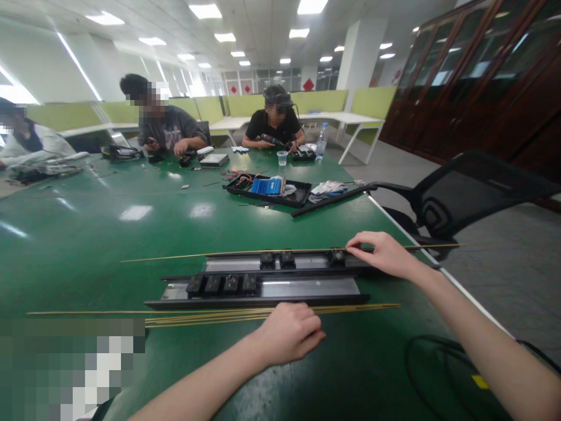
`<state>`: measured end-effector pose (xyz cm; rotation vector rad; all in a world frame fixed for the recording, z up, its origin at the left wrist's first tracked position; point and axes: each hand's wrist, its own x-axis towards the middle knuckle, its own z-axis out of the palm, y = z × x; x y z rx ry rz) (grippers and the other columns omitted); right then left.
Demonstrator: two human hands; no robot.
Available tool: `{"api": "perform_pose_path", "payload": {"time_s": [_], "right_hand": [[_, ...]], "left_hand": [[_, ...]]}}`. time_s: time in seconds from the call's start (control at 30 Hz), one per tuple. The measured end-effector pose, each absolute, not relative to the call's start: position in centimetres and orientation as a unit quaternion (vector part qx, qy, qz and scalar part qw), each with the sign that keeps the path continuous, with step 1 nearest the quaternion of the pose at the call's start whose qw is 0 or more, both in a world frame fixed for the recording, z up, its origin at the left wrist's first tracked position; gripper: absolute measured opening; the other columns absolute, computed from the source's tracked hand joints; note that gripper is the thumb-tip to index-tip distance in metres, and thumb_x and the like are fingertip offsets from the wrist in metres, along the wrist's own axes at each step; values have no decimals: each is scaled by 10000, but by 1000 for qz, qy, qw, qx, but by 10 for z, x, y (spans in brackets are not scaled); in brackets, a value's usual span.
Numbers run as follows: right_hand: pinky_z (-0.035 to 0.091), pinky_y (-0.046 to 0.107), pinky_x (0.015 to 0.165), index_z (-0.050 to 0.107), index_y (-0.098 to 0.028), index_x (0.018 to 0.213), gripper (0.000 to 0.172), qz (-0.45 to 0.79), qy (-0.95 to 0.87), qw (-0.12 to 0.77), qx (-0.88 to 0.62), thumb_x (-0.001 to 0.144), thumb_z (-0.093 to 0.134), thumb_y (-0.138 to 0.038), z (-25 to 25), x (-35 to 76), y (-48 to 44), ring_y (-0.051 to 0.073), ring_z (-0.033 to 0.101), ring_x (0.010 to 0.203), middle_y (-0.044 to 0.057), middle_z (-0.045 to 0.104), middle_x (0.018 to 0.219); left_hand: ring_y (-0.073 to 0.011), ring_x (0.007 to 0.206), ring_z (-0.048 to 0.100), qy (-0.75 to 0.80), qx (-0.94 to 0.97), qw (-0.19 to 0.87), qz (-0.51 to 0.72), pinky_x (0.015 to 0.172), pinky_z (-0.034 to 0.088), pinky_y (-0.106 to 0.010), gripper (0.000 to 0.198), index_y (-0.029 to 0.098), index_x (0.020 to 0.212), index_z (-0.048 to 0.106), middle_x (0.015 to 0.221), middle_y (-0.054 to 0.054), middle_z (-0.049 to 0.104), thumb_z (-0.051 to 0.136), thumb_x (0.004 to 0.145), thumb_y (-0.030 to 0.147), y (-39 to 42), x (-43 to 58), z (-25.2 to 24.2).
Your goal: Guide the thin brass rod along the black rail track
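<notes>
"Fingers [358, 238] of the right hand [380, 252]: what were they doing, seen from the head camera?"

"Thumb and forefinger looked pinched on a thin gold rod [245, 253], just right of a black block [337, 258]. Something that narrow probably suited a fingertip grip better than a fist."

"Where did it lie?"

"Along the far edge of the farther channel [236, 265], running past it at both ends, the right one out beyond the desk [175, 231]. I couldn't tell whether it touched that edge."

"And the left hand [289, 333]?"

"Low, just beside the nearer channel [309, 287], loosely curled at a bundle of similar rods [197, 318]. Whether it gripped any, I couldn't tell; its palm was hidden."

"Why were those rods there?"

"Presumably for easy reach, lying lengthwise so they wouldn't cross."

"What about the blocks?"

"Three showed in the farther channel, one set apart. Four more [231, 285] sat in a row in the nearer one, its raised sides perhaps guiding them straight."
</notes>
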<state>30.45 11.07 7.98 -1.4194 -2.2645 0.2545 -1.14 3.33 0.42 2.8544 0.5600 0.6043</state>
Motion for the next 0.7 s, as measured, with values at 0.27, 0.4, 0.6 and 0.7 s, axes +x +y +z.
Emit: {"api": "perform_pose_path", "payload": {"time_s": [0.27,0.4,0.6,0.7], "right_hand": [[530,354,796,752,-234,900,291,105,-805,222,-540,889,577,-466,85,315,104,207,691,846,46,762,944],[540,362,816,756,-237,913,321,112,-798,219,-550,890,572,-499,85,324,101,213,694,866,44,766,965],[555,373,825,772,-233,933,350,120,-791,219,-559,877,580,-519,83,344,100,230,696,891,59,771,992],[555,377,844,779,-235,951,354,123,-785,216,-567,871,589,-522,83,351,98,235,698,911,60,769,1018]], "left_hand": [[-149,709,581,191,958,85,196,612,390,-288,254,199,795,532,751,-1,611,522,1007,338,33,-12,3],[-146,702,580,188,958,87,198,609,397,-279,251,197,795,539,747,-6,607,520,1006,331,33,-12,3],[-148,687,583,190,957,84,203,602,394,-274,268,193,782,533,735,-10,613,509,1008,336,33,-12,5],[-148,689,583,190,957,83,202,606,395,-269,270,192,780,530,739,-9,615,509,1009,336,33,-12,5]]}}
